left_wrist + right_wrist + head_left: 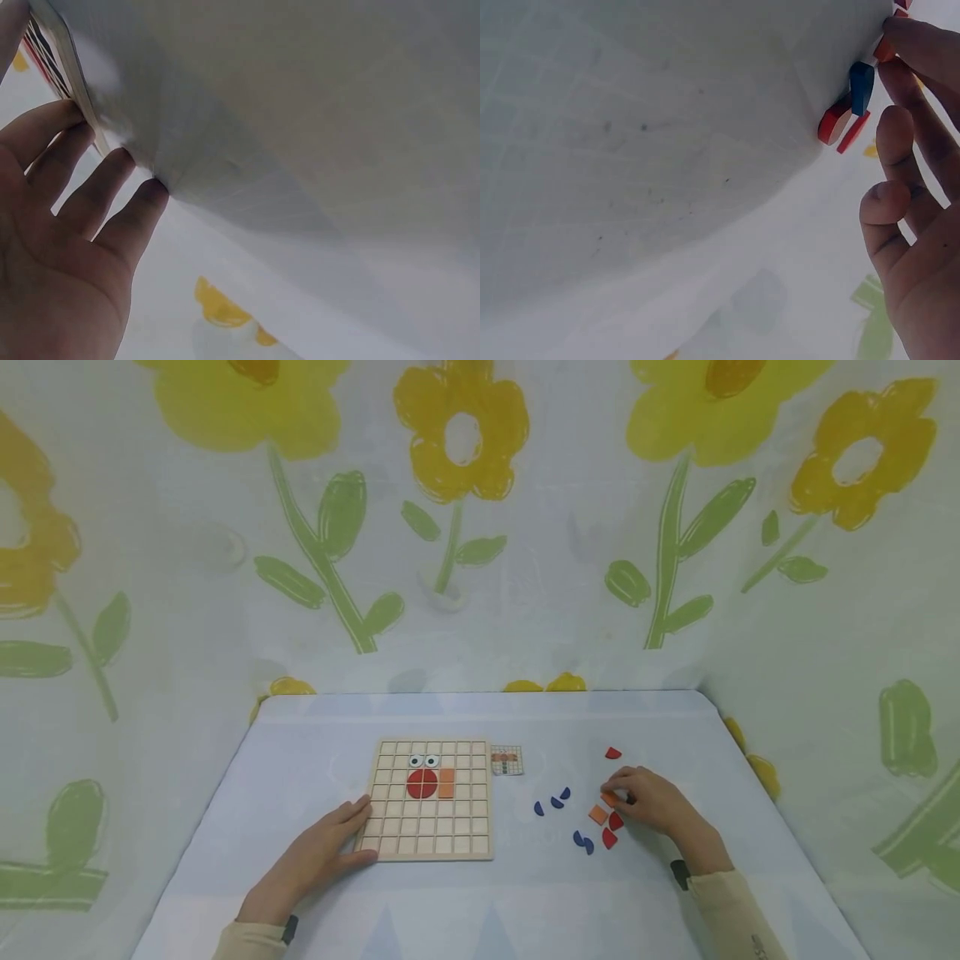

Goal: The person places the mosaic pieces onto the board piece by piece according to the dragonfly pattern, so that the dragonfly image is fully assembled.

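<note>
My left hand (321,853) rests at the left edge of a wooden grid board (390,827), its fingers fairly straight against the rim. On the board lie two eye tiles (424,761), a red circle (422,784) made of quarter pieces, and orange tiles (446,783) to its right. Over on the right, my right hand (654,800) pinches an orange square tile (609,798) between thumb and fingers, low over the table. Just beside it lie another orange square (597,814) and two red quarter pieces (616,821). The right wrist view shows the pinched orange tile (886,49) partly hidden by fingers.
A small pattern card (507,760) lies against the board's right side. Several blue half-round pieces (557,802) are scattered between board and right hand. One red quarter piece (613,752) lies farther back. Flower-printed cloth (525,610) surrounds the white table (315,727).
</note>
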Tool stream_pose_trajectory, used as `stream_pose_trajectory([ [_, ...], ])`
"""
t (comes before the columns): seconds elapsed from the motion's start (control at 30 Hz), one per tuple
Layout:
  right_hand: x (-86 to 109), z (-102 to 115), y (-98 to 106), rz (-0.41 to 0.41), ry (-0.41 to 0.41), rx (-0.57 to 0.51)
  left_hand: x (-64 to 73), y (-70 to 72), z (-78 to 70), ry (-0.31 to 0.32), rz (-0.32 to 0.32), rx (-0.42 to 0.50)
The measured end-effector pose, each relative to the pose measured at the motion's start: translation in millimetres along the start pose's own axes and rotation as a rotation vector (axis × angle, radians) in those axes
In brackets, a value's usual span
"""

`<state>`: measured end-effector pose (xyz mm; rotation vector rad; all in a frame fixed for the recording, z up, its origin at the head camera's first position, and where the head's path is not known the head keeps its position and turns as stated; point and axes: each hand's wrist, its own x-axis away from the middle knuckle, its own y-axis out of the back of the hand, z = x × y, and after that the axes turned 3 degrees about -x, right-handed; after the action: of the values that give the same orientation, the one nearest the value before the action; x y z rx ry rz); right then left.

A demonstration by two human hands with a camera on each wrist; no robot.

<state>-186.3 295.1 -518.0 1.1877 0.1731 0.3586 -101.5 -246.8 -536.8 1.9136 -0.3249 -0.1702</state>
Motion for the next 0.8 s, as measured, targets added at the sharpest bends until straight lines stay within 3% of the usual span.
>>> stream_pose_trajectory([
  [0.37, -3.7, 1.5, -3.2, -0.002, -0.055, -0.035, 1.6, 2.1, -0.3, -0.036, -0.033, 0.009],
  [0.8, -10.2, 3.8, -7.0, -0.024, -0.12, -0.031, -0.5, 0.0, -0.1, 0.004, -0.002, 0.007],
])
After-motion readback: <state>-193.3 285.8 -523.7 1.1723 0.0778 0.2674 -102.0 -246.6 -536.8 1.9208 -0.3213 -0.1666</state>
